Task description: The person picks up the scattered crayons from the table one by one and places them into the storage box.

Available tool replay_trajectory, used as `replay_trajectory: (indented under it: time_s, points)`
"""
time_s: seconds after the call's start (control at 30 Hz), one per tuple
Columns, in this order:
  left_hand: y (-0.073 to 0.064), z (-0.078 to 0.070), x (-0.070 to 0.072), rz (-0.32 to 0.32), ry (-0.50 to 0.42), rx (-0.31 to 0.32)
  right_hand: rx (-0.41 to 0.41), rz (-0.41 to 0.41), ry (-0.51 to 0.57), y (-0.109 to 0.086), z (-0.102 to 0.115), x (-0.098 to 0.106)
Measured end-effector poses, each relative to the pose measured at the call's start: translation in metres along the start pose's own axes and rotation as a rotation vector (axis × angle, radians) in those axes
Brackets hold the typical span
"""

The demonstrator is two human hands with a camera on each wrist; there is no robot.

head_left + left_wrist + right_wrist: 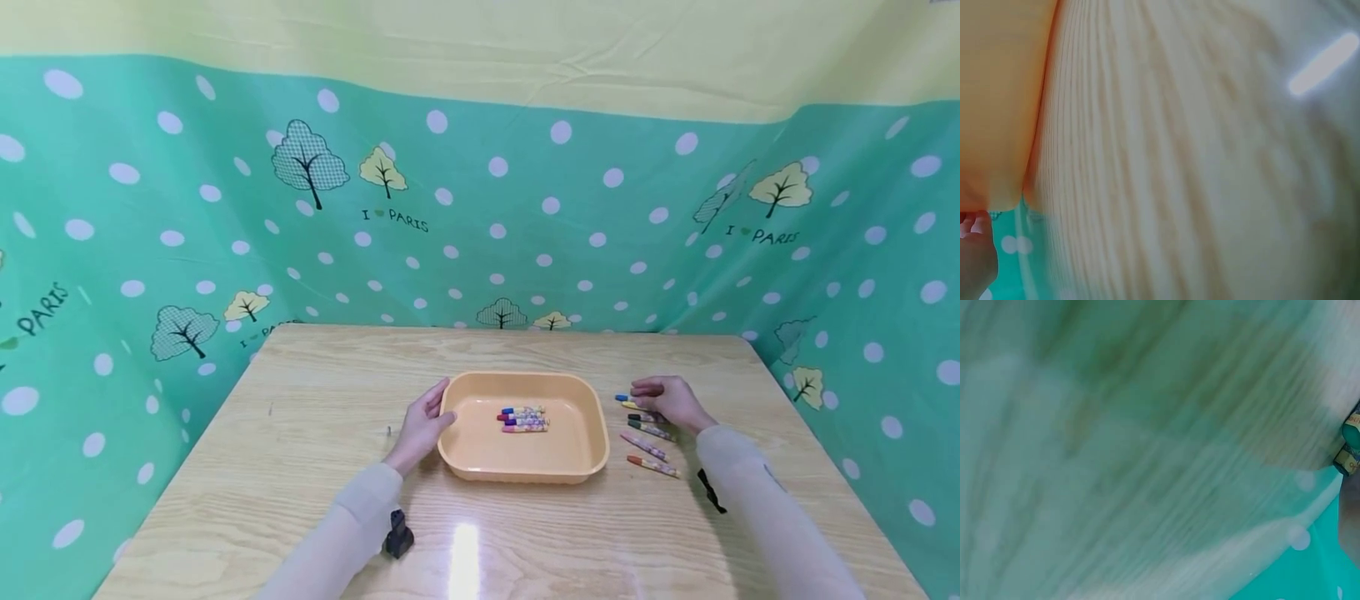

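A peach-coloured plastic tray (525,477) lies on the table, with several crayons (525,419) side by side in its middle. My left hand (420,427) grips the tray's left rim, thumb over the edge and fingers along the outside. To the right of the tray, my right hand (672,402) is over the far end of a loose row of crayons. Its fingertips are right at a blue crayon (622,397) and a yellow crayon (630,406); I cannot tell whether they pinch one. Nearer lie two dark green crayons (651,430), a pink crayon (643,447) and an orange crayon (652,467).
The wooden table (300,433) extends around the tray, with a bright light reflection near its front. A green dotted curtain (495,200) hangs behind and along both sides. Dark wrist-camera parts (399,535) show beneath the left sleeve.
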State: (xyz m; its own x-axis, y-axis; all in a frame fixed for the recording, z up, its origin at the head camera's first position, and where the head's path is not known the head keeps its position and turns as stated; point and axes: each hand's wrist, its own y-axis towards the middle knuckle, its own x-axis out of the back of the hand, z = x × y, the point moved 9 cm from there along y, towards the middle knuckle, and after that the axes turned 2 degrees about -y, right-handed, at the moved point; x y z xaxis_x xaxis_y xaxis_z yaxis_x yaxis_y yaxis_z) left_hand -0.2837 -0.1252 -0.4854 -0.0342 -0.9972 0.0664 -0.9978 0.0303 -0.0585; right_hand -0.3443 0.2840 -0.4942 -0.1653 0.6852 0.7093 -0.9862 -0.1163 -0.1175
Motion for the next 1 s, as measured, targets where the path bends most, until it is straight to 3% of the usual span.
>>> replay_trajectory:
  time_s: [0.43, 0.73, 0.87, 1.0]
  points:
    - [-0.001, -0.002, 0.0, 0.0, -0.008, -0.022, 0.047, 0.022, 0.041, -0.001, 0.007, -0.002]
    - [-0.002, 0.0, 0.0, -0.004, 0.004, 0.0, -0.028, -0.009, -0.014, 0.002, -0.007, 0.007]
    - [-0.002, -0.001, -0.002, 0.01, -0.007, -0.004, 0.025, -0.051, -0.092, 0.0, -0.002, 0.009]
    - [-0.002, -0.002, -0.001, 0.005, -0.013, -0.007, 0.072, -0.061, -0.101, 0.0, 0.005, 0.005]
